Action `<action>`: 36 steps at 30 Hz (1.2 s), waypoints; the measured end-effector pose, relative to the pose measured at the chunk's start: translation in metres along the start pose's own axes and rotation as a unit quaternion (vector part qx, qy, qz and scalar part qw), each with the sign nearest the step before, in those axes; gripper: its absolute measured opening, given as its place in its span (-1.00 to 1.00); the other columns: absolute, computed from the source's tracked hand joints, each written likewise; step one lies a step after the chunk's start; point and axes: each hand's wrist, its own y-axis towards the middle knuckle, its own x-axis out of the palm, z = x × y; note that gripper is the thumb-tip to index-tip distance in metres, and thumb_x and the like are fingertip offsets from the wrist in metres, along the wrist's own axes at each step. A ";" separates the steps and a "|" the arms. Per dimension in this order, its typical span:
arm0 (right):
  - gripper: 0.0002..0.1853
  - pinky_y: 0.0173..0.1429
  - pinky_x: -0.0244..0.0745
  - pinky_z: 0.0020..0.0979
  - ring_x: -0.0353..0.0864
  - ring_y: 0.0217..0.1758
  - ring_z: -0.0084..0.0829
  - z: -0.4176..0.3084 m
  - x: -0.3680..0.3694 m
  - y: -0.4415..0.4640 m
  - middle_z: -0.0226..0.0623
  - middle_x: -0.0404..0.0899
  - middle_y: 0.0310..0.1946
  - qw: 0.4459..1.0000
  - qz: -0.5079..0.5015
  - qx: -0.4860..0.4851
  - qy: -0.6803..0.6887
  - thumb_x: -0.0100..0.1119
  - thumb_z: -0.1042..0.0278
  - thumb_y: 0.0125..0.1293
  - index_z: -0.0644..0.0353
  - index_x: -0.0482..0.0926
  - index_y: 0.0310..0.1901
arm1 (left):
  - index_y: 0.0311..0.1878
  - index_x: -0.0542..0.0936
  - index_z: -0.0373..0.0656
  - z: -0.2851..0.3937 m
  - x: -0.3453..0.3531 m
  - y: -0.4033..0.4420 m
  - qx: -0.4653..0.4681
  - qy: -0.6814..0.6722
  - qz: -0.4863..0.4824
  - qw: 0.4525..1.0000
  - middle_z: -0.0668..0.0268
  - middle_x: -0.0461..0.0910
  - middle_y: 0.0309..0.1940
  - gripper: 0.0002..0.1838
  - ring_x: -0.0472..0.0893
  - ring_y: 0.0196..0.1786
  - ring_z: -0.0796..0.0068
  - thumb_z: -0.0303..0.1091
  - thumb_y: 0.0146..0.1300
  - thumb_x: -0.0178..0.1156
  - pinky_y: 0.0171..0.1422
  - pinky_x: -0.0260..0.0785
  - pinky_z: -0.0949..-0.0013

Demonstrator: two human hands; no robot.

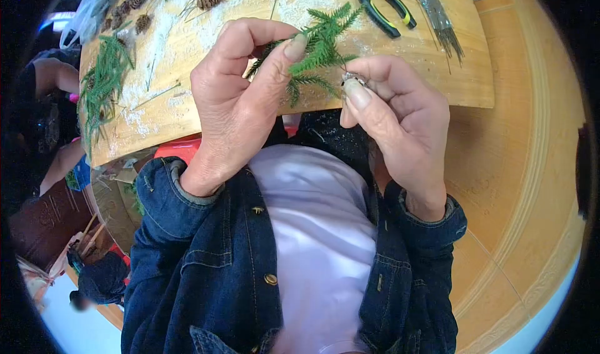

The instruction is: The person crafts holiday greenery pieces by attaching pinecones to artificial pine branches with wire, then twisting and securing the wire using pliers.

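Evergreen sprig (325,46) sits above the bench's (472,85) near edge, pinched in the left hand (240,94), thumb uppermost and angled inward. Just beside it, the right hand (400,107), fingers curled, pinches a small pale piece (354,77). Pliers (400,10) lie beyond.

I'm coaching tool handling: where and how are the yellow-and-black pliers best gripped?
Probably around both handles, coming from the wearer's side of the table with the right hand, the nearer one: the pliers lie with handles spread, ends pointing toward the wearer.
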 end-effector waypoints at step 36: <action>-0.69 -0.54 0.00 -0.69 0.24 -0.57 -0.73 0.010 -0.010 0.000 -0.29 0.46 -0.53 0.985 -0.086 0.018 0.150 -0.06 0.33 0.40 0.44 0.42 0.00 | -0.11 0.54 -0.28 0.010 0.002 -0.008 -0.156 -0.181 -0.091 0.967 0.35 0.57 -0.20 -0.83 0.50 -0.14 0.65 -0.40 0.31 0.11 0.03 0.28 0.56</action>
